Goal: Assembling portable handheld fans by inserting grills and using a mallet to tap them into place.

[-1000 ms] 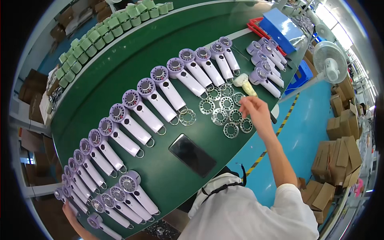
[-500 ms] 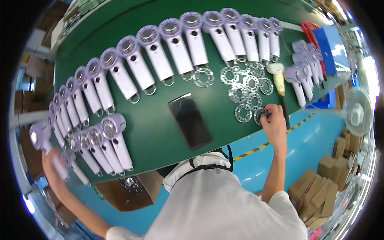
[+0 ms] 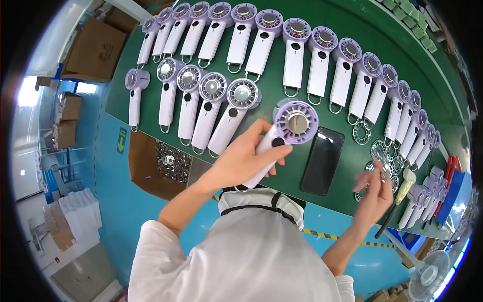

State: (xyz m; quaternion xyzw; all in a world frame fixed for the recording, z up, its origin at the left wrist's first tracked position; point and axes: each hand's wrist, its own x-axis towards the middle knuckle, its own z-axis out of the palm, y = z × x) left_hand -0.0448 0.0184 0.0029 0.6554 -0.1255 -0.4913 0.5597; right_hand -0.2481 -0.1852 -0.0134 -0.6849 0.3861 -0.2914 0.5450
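Observation:
My left hand point(image 3: 244, 158) is wrapped around the white handle of a handheld fan point(image 3: 277, 139), raised over the near table edge, its purple round head up and grille showing. My right hand point(image 3: 375, 199) pinches a clear slotted plastic ring point(image 3: 380, 160) just above other clear rings point(image 3: 354, 133) lying at the right of the table. The right fingers are slightly blurred. Between my hands a black phone point(image 3: 323, 161) lies flat. A long curved row of similar fans point(image 3: 293, 70) spans the table, with a shorter row point(image 3: 188, 103) in front at the left.
A tool with a white head and yellow grip point(image 3: 404, 190) lies right of my right hand. Beyond it are more fans point(image 3: 416, 197) and a blue bin point(image 3: 455, 196). An open cardboard box point(image 3: 141, 168) holding many small rings stands below the table's left edge.
My left hand has brought the fan from the far left end to in front of my body. My right hand has lifted a ring off the table. The view has turned left.

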